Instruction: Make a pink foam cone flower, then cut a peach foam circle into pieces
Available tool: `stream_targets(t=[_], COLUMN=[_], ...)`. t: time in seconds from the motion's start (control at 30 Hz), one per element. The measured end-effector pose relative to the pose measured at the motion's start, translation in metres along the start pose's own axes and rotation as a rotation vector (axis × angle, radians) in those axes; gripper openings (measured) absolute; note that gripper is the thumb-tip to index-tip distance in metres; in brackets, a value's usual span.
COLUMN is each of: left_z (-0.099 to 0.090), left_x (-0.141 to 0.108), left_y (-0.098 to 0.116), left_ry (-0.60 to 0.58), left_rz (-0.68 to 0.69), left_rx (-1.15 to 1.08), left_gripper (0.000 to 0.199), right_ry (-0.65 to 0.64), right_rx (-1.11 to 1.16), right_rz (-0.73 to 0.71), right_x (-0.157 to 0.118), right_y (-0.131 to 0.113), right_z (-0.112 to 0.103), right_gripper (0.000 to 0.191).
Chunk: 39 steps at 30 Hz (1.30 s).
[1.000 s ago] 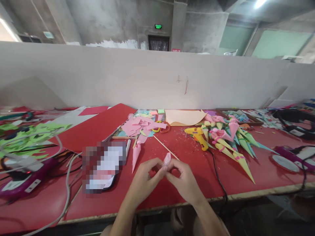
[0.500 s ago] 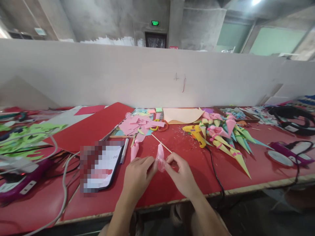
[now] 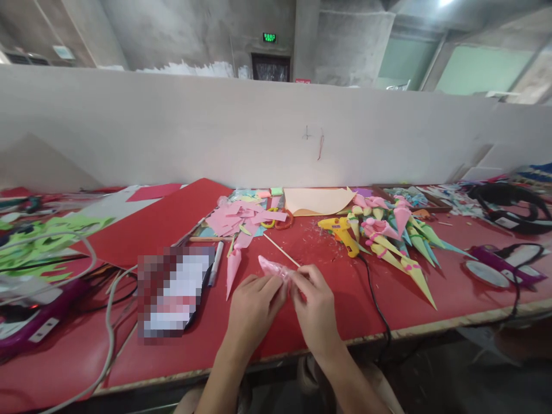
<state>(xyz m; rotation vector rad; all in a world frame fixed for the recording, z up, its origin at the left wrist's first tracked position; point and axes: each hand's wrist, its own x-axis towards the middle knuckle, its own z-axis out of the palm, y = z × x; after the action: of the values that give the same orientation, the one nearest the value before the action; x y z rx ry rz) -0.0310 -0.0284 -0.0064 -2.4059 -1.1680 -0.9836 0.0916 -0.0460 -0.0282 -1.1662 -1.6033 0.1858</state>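
Between my hands is a small pink piece [image 3: 272, 267] with clear, shiny wrapping, its pointed end towards the upper left. My left hand [image 3: 255, 305] pinches it from the left, fingers closed. My right hand [image 3: 315, 305] is closed on its right end, the fingertips almost touching those of my left hand. Just beyond my right hand, a thin stick [image 3: 279, 248] lies on the red table. A pink paper cone [image 3: 233, 270] rests to the left of my left hand.
A yellow glue gun [image 3: 342, 233] with a black cable lies right of centre, beside a pile of coloured paper cones [image 3: 416, 279]. Pink paper pieces [image 3: 235, 218] and scissors [image 3: 287, 219] lie behind my hands. At left are a phone [image 3: 179, 293] and marker [image 3: 216, 264].
The pink piece has tipped from upright to pointing left. My hands have turned with it and stay close together. The whole view has shifted slightly.
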Motion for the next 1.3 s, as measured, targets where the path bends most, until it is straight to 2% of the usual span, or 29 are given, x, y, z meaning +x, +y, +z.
stream_targets(t=[0.17, 0.33, 0.57, 0.63, 0.73, 0.8, 0.9, 0.97, 1.0, 1.07, 1.17, 1.3], left_z=[0.000, -0.002, -0.007, -0.010, -0.013, -0.014, -0.012, -0.009, -0.009, -0.008, -0.009, -0.008], left_x=[0.002, 0.002, 0.001, 0.001, 0.002, 0.002, 0.002, 0.002, 0.002, 0.002, 0.002, 0.000], left_y=[0.001, 0.001, 0.002, 0.003, 0.006, 0.007, 0.003, -0.002, -0.004, -0.006, -0.003, 0.002], left_ry=[-0.044, -0.065, -0.189, -0.197, -0.186, -0.126, 0.145, 0.294, 0.296, 0.158, -0.059, -0.104], left_rz=[0.010, 0.041, 0.052, 0.049, 0.014, -0.056, -0.299, -0.492, -0.563, -0.627, -0.634, -0.605], left_rx=[-0.119, -0.177, -0.292, -0.325, -0.451, -0.539, -0.538, -0.526, -0.558, -0.697, -0.830, -0.735], left_gripper=[0.029, 0.028, 0.026, 0.025, 0.020, 0.016, 0.008, 0.016, 0.022, 0.025, 0.027, 0.025], right_ry=[-0.048, -0.118, -0.336, -0.342, -0.258, -0.188, -0.114, -0.106, -0.111, -0.145, -0.199, -0.191], right_rx=[0.146, 0.305, 0.411, 0.415, 0.439, 0.479, 0.603, 0.723, 0.780, 0.859, 0.849, 0.651], right_rz=[0.040, 0.067, 0.035, 0.045, 0.081, 0.138, 0.281, 0.373, 0.405, 0.432, 0.394, 0.320], right_x=[0.003, 0.007, 0.011, 0.011, 0.011, 0.011, 0.009, 0.008, 0.008, 0.007, 0.007, 0.006], right_y=[0.001, 0.004, 0.009, 0.010, 0.009, 0.007, 0.003, -0.001, -0.003, -0.006, -0.009, -0.009], right_z=[-0.003, -0.007, -0.017, -0.018, -0.016, -0.013, -0.009, -0.006, -0.005, -0.004, -0.004, -0.003], right_gripper=[0.029, 0.034, 0.045, 0.041, 0.022, 0.011, 0.010, 0.009, 0.010, 0.013, 0.016, 0.016])
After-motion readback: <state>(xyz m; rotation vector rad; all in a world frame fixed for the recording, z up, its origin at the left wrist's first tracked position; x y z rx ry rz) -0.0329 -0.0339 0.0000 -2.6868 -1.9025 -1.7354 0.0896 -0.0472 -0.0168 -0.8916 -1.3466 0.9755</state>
